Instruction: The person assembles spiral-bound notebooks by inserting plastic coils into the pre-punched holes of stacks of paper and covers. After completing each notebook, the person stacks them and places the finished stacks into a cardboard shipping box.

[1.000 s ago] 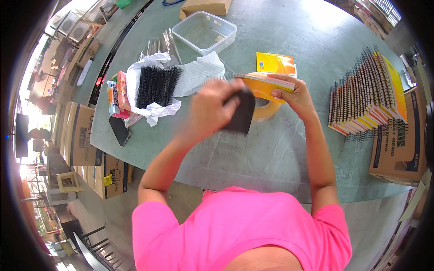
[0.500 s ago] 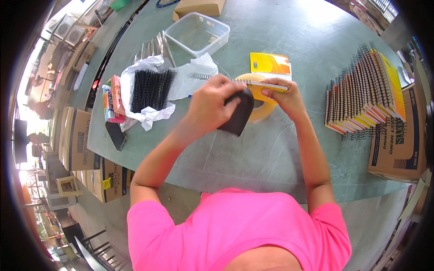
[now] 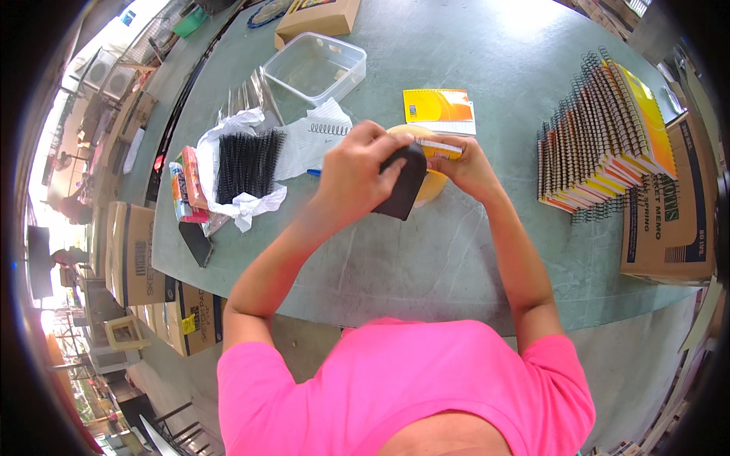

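Observation:
My right hand (image 3: 468,166) pinches a small yellow-covered notepad (image 3: 445,149), held up edge-on. My left hand (image 3: 357,169) is closed with its fingertips at the notepad's left end. Under its thumb hangs a dark flat piece with a rounded end (image 3: 403,186); its exact kind I cannot make out. Behind the hands, partly hidden, lies a roll of yellowish tape (image 3: 432,188). A yellow-and-orange notepad (image 3: 437,105) rests on the table beyond it. Left of my left hand, a loose spiral coil (image 3: 328,129) lies on white paper (image 3: 300,148).
Black spiral coils (image 3: 247,167) sit in white wrapping at the left, near a clear plastic tub (image 3: 315,68). Spiral-bound notepads (image 3: 601,144) stand stacked at the right, by a brown carton (image 3: 669,220). More cartons (image 3: 137,254) are beyond the table's left edge.
The notepad has turned so that more of its yellow cover shows. My hands stay close together around it. The whole view has shifted slightly.

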### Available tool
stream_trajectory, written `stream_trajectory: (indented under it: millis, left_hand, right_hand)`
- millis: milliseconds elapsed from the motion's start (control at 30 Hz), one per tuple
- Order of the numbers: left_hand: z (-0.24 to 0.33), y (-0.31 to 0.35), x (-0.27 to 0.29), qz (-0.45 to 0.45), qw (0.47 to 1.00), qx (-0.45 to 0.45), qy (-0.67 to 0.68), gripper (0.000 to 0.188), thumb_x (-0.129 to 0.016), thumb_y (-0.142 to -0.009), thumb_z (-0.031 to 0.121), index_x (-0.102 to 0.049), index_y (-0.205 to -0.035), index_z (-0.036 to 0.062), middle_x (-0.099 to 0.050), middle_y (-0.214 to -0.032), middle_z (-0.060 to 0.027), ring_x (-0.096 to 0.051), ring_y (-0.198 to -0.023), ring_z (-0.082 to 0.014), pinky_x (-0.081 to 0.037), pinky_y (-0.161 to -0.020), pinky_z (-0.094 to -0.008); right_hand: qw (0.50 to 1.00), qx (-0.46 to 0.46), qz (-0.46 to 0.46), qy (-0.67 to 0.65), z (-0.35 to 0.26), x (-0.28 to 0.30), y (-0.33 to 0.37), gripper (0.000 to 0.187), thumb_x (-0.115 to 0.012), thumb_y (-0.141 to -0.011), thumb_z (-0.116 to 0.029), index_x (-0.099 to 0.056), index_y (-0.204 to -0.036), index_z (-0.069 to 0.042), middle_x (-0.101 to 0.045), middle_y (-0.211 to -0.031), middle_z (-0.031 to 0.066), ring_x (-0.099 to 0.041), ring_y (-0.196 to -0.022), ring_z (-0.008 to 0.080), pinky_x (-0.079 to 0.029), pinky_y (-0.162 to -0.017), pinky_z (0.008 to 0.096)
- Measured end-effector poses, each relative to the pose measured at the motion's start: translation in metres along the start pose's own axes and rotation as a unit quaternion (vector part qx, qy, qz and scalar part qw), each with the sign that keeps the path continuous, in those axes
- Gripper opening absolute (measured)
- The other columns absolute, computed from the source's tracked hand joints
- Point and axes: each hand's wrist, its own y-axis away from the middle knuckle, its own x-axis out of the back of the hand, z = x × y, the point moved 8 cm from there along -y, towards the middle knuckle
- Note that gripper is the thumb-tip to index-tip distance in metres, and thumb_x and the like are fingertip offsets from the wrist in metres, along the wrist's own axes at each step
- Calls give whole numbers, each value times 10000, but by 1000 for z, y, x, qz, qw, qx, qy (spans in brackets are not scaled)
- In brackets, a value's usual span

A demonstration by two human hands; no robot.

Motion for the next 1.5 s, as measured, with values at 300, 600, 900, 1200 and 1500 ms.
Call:
stream_trajectory:
  millis: [300,600,900,1200,1500]
  left_hand:
    - [9,-26,31,139,989,-22,34,303,-697,-704,36,-658,-997,101,-589,-862,-99,-598,-780,-247,-478,-704,-314]
    - [11,-26,7,77,995,3,68,287,-687,-711,42,-638,-991,82,-580,-866,-119,-589,-793,-278,-474,-705,-337]
    - [45,67,-62,-116,988,-63,86,281,-696,-731,145,-616,-996,97,-532,-883,-112,-566,-831,-263,-487,-709,-378]
    - [9,-16,-30,-48,981,-99,-162,268,-683,-741,194,-604,-953,51,-577,-943,-74,-515,-957,-254,-392,-777,-387]
    - [13,-26,-44,-96,979,-91,-158,309,-690,-725,225,-573,-949,47,-561,-915,-71,-514,-931,-264,-382,-763,-386]
  right_hand:
    - [997,-58,-20,56,17,0,6,270,-605,-836,-12,-606,-1106,4,-640,-916,11,-566,-840,66,-473,-757,227]
    - [996,-10,-80,28,25,-5,4,294,-584,-806,4,-620,-1096,-33,-655,-922,43,-539,-822,57,-462,-768,248]
    - [999,4,-43,3,11,-8,0,292,-610,-860,-142,-591,-1117,-3,-638,-983,29,-541,-899,83,-443,-829,250]
    - [977,45,41,203,-19,8,17,292,-636,-841,-160,-605,-1108,-43,-633,-953,19,-531,-886,67,-452,-758,242]
    - [995,-3,85,51,-3,25,28,217,-609,-850,-96,-603,-1052,-19,-648,-817,66,-613,-636,84,-495,-553,220]
